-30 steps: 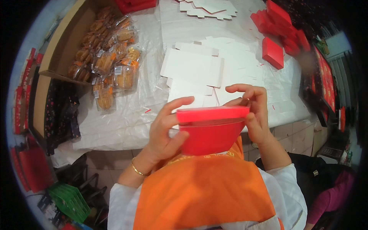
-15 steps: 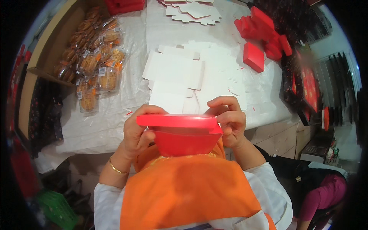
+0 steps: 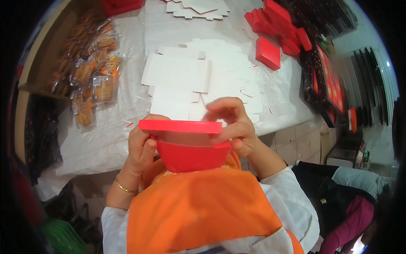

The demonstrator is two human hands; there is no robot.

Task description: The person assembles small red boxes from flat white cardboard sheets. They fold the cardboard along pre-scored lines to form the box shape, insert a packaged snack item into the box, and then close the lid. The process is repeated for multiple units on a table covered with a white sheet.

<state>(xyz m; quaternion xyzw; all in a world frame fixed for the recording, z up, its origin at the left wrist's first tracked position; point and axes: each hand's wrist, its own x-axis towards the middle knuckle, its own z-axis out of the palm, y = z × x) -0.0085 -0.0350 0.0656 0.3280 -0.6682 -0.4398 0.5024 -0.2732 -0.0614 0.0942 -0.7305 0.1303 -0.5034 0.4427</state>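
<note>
A red cardboard box (image 3: 192,157), partly folded, is held upright against my orange apron. A gap shows between its raised top flap and its front panel. My left hand (image 3: 141,144) grips the box's left end, with the thumb in front and the other fingers partly hidden behind. At the right end, my right hand (image 3: 237,129) pinches the side edge by the flap, its upper fingers raised and slightly blurred. Beyond the box, flat unfolded box blanks (image 3: 173,72) lie white side up on the table.
Packaged baked snacks (image 3: 103,86) spill from a brown carton (image 3: 31,63) at the left. Folded red boxes (image 3: 267,53) are piled at the far right, beside dark patterned boxes (image 3: 330,84). More white blanks (image 3: 198,8) lie at the back. Another person's maroon sleeve (image 3: 353,224) shows at lower right.
The gap beneath the box's top flap has widened. My right hand has shifted inward along the right end, its fingers lifted. The whole view has shifted a little.
</note>
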